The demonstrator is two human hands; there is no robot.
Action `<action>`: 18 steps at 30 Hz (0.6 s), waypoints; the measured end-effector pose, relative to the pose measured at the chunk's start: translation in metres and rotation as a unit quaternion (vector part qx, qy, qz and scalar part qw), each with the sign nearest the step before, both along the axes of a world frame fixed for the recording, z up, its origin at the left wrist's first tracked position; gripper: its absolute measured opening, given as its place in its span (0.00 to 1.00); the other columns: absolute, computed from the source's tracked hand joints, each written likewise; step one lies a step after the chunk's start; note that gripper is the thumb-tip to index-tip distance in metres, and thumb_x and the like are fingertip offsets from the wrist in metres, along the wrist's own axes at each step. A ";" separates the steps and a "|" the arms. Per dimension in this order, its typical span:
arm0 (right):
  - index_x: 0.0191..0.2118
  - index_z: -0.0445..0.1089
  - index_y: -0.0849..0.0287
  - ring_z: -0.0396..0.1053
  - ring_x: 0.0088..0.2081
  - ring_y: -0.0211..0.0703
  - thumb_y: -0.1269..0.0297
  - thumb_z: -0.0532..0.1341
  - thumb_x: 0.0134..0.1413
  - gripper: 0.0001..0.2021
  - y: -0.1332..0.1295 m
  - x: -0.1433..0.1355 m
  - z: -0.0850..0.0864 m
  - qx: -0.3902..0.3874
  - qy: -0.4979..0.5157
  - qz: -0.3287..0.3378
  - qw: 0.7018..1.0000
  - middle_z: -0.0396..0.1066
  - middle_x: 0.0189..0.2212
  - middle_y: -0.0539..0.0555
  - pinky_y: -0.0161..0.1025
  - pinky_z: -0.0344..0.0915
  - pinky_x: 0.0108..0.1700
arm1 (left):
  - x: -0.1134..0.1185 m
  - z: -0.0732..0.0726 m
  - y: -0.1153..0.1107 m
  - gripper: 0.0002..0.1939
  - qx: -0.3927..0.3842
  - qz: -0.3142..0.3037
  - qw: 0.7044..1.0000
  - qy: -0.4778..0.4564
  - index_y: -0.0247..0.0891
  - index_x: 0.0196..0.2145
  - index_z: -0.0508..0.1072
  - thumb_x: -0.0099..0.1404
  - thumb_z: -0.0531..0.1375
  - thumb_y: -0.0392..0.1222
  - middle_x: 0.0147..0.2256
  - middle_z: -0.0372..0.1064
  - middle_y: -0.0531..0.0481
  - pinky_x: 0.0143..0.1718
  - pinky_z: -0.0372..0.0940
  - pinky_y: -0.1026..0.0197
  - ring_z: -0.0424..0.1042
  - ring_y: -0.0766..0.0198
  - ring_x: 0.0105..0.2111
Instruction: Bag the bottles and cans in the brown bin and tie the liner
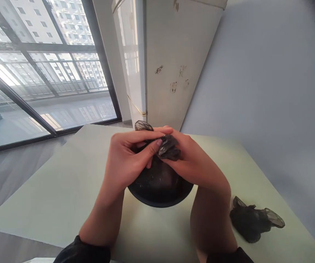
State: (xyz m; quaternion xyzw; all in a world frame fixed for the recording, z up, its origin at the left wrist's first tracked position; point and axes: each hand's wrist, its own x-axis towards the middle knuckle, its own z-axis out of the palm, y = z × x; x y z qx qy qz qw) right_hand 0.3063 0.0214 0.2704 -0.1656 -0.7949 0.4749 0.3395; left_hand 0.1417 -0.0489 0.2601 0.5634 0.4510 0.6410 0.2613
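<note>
My left hand (132, 155) and my right hand (189, 155) meet in front of me, fingers closed around a bunched, thin black plastic bag (170, 148). The left thumb presses on the gathered plastic, and the right fingers wrap it from the other side. A sheer end of the bag sticks up behind the left fingers. Directly below the hands, a round black container (160, 188) rests on the pale table; its upper part and far side are hidden by my hands. Whether the bag is joined to the container I cannot tell.
A second crumpled black plastic bag (252, 221) lies on the pale green table (64, 190), right of my right forearm. Past the far table edge stands a white fridge (174, 47) with worn patches. A blue-grey wall (261, 84) borders the right, a glass door (45, 65) the left.
</note>
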 end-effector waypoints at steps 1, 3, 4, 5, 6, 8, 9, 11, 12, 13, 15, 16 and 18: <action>0.54 0.73 0.50 0.76 0.42 0.51 0.67 0.67 0.62 0.15 -0.001 0.000 0.000 -0.017 0.014 -0.004 1.000 0.77 0.38 0.52 0.47 0.74 0.47 | 0.000 -0.001 0.000 0.07 0.002 0.015 1.000 -0.006 0.45 0.41 0.87 0.67 0.70 0.46 0.31 0.82 0.49 0.20 0.68 0.59 0.69 0.65 0.19; 0.61 0.67 0.47 0.76 0.38 0.51 0.63 0.71 0.60 0.26 -0.002 0.002 0.000 -0.053 0.043 0.004 0.998 0.76 0.35 0.51 0.46 0.74 0.41 | 0.001 -0.002 0.001 0.09 -0.001 0.032 0.999 -0.011 0.46 0.43 0.87 0.66 0.71 0.46 0.28 0.80 0.51 0.19 0.68 0.60 0.70 0.65 0.19; 0.62 0.65 0.46 0.75 0.35 0.50 0.61 0.72 0.59 0.28 -0.003 0.003 0.000 -0.068 0.052 0.009 0.996 0.74 0.33 0.50 0.45 0.74 0.37 | 0.002 -0.002 0.001 0.09 -0.005 0.033 0.999 -0.011 0.46 0.43 0.87 0.66 0.71 0.47 0.27 0.79 0.51 0.19 0.68 0.60 0.71 0.64 0.20; 0.62 0.65 0.45 0.73 0.31 0.48 0.59 0.72 0.60 0.27 -0.002 0.004 -0.001 -0.079 0.059 0.010 0.995 0.73 0.30 0.49 0.44 0.72 0.33 | 0.002 -0.001 0.000 0.10 -0.011 0.028 0.999 -0.011 0.46 0.43 0.87 0.65 0.71 0.47 0.26 0.79 0.51 0.20 0.69 0.60 0.72 0.63 0.20; 0.58 0.67 0.46 0.71 0.28 0.46 0.57 0.72 0.61 0.23 -0.002 0.005 -0.001 -0.085 0.066 0.004 0.994 0.71 0.28 0.49 0.43 0.69 0.30 | 0.002 -0.001 0.000 0.10 -0.017 0.020 1.000 -0.010 0.46 0.44 0.87 0.65 0.72 0.47 0.25 0.78 0.51 0.20 0.70 0.60 0.74 0.62 0.21; 0.49 0.70 0.48 0.66 0.24 0.43 0.53 0.69 0.64 0.13 0.000 0.006 -0.003 -0.087 0.082 -0.024 0.993 0.67 0.25 0.48 0.41 0.64 0.25 | 0.003 -0.001 -0.001 0.12 -0.026 0.004 1.000 -0.004 0.46 0.45 0.87 0.64 0.72 0.47 0.24 0.77 0.52 0.21 0.71 0.60 0.76 0.60 0.22; 0.45 0.70 0.49 0.64 0.23 0.42 0.52 0.68 0.65 0.11 0.001 0.006 -0.004 -0.088 0.093 -0.041 0.991 0.65 0.25 0.48 0.40 0.61 0.24 | 0.004 -0.002 -0.001 0.13 -0.026 0.002 1.000 -0.001 0.46 0.46 0.87 0.64 0.72 0.47 0.25 0.78 0.51 0.22 0.73 0.59 0.77 0.59 0.24; 0.40 0.69 0.50 0.61 0.22 0.41 0.49 0.67 0.65 0.13 0.004 0.005 -0.006 -0.094 0.118 -0.067 0.986 0.63 0.24 0.48 0.38 0.57 0.22 | 0.005 -0.002 -0.002 0.15 -0.018 0.011 1.000 0.009 0.46 0.48 0.86 0.63 0.73 0.47 0.31 0.81 0.50 0.26 0.77 0.57 0.81 0.56 0.30; 0.40 0.68 0.50 0.61 0.22 0.40 0.48 0.67 0.65 0.13 0.004 0.004 -0.007 -0.098 0.129 -0.076 0.984 0.62 0.24 0.48 0.38 0.55 0.21 | 0.005 -0.002 -0.003 0.16 -0.009 0.020 1.000 0.014 0.46 0.48 0.86 0.62 0.74 0.47 0.34 0.83 0.49 0.29 0.79 0.55 0.82 0.53 0.33; 0.40 0.68 0.50 0.60 0.22 0.40 0.47 0.67 0.65 0.14 0.005 0.003 -0.007 -0.102 0.137 -0.082 0.982 0.61 0.24 0.48 0.37 0.55 0.21 | 0.005 -0.001 -0.003 0.16 0.000 0.030 0.999 0.021 0.47 0.48 0.86 0.61 0.74 0.46 0.38 0.83 0.48 0.32 0.80 0.54 0.83 0.51 0.37; 0.40 0.67 0.50 0.59 0.22 0.39 0.46 0.66 0.66 0.14 0.004 0.001 -0.007 -0.110 0.143 -0.089 0.980 0.60 0.24 0.48 0.37 0.54 0.20 | 0.006 -0.001 -0.004 0.16 0.018 0.051 0.998 0.032 0.49 0.47 0.86 0.60 0.75 0.44 0.42 0.84 0.49 0.35 0.80 0.53 0.83 0.50 0.42; 0.40 0.67 0.50 0.58 0.22 0.38 0.46 0.66 0.66 0.15 0.003 0.001 -0.007 -0.115 0.141 -0.088 0.979 0.60 0.24 0.48 0.36 0.53 0.20 | 0.007 -0.001 -0.004 0.15 0.025 0.059 0.997 0.035 0.50 0.47 0.86 0.61 0.74 0.44 0.43 0.83 0.50 0.35 0.80 0.53 0.83 0.50 0.43; 0.42 0.67 0.50 0.58 0.21 0.37 0.46 0.67 0.65 0.15 0.002 0.000 -0.006 -0.130 0.129 -0.073 0.980 0.60 0.24 0.47 0.36 0.53 0.19 | 0.007 -0.002 -0.005 0.14 0.030 0.059 0.997 0.032 0.54 0.47 0.86 0.63 0.73 0.43 0.45 0.83 0.52 0.34 0.80 0.53 0.82 0.51 0.44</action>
